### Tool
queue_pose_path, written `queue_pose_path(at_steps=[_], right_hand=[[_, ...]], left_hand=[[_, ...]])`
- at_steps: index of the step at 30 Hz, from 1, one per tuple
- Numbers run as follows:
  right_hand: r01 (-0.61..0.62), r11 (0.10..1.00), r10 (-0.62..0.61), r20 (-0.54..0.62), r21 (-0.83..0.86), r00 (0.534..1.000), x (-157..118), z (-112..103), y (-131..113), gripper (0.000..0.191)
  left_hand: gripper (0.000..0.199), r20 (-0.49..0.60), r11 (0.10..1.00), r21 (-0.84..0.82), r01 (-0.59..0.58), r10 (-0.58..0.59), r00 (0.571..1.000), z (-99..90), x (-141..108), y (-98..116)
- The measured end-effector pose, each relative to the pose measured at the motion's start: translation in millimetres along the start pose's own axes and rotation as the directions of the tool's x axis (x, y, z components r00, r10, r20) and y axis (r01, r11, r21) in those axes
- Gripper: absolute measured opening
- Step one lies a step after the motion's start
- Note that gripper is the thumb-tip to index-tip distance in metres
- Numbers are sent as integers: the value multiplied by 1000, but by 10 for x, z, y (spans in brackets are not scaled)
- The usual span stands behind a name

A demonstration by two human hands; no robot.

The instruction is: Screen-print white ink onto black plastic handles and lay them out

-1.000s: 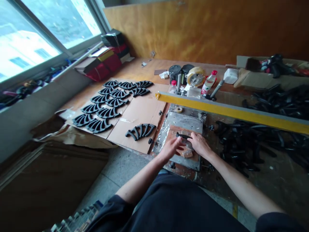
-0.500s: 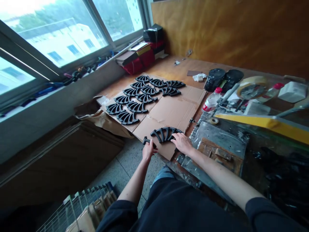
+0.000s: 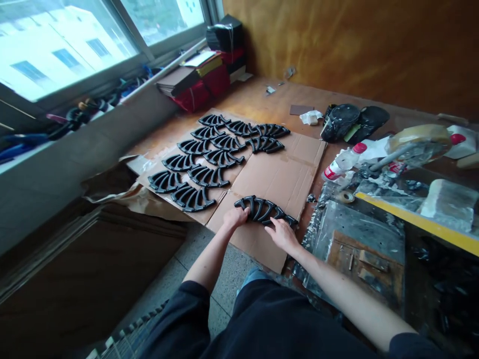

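Note:
A black ribbed, curved part (image 3: 260,209) lies on the near end of the cardboard sheet (image 3: 275,174). At its left end my left hand (image 3: 236,217) is closed, thumb and fingers pinched on the black part. My right hand (image 3: 281,233) touches the near edge toward its right end, with the index finger and thumb apart. Several similar black fan-shaped parts (image 3: 208,175) lie in rows on the cardboard at the left and farther back.
Right of the cardboard are a red-capped bottle (image 3: 342,162), a tape roll (image 3: 345,197), black containers (image 3: 340,122) and a yellow-edged shelf (image 3: 419,219). Red and black bundles (image 3: 204,80) stand by the window. Stacked boards (image 3: 93,249) lean at the lower left.
My left hand has brought its short black piece up to the curved part's left end. My right hand has shifted along the near edge. The camera view has also moved.

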State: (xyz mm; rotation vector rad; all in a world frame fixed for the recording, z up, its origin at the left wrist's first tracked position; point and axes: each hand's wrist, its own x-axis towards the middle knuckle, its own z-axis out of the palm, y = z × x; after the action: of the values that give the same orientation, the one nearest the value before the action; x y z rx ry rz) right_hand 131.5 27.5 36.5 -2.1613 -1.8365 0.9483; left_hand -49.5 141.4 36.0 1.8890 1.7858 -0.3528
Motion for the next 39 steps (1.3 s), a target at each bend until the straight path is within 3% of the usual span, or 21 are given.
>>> queue_pose_path(at_steps=[2,4,7,9,14,20,25,29,32,36,39], right_hand=[[19,998,-18,-12,64,1000,-3,33,29,50],[40,991,-38,-25,125,999,-12,58,61,47],[53,982,-46,-44,180,998,-17,67,88,44],[51,979,-43,-42,198,998,-11,60,89,43],[37,977,-33,-26,209,999,7,46,76,40],[28,977,-25,-20,210,999,6,25,71,40],[32,983,-36,20,180,999,-30,-5,49,44],[0,999,-3,62,47,998,-66,-7,-13,40],[-26,1000,27,75,-11,997,-79,7,-64,39],[-52,997,56,74,-53,996,-79,55,-108,40],[-80,995,84,64,-63,994,-77,105,-126,41]], left_hand=[[65,-39,999,37,14,-13,999,-25,-52,0],[62,-171,999,51,-15,24,985,55,-217,22],[47,-407,968,79,-238,249,879,305,-502,114],[46,-451,927,102,-361,367,814,489,-600,197],[57,-437,928,89,-361,362,823,757,-453,341],[52,-429,930,65,-363,354,831,776,-326,337],[52,-441,909,77,-411,400,803,533,-75,284],[49,-459,861,140,-490,495,738,80,408,371],[48,-506,820,173,-546,550,665,-199,666,544],[47,-585,774,188,-604,582,564,-351,748,793],[46,-597,758,185,-626,592,541,-389,755,920]])
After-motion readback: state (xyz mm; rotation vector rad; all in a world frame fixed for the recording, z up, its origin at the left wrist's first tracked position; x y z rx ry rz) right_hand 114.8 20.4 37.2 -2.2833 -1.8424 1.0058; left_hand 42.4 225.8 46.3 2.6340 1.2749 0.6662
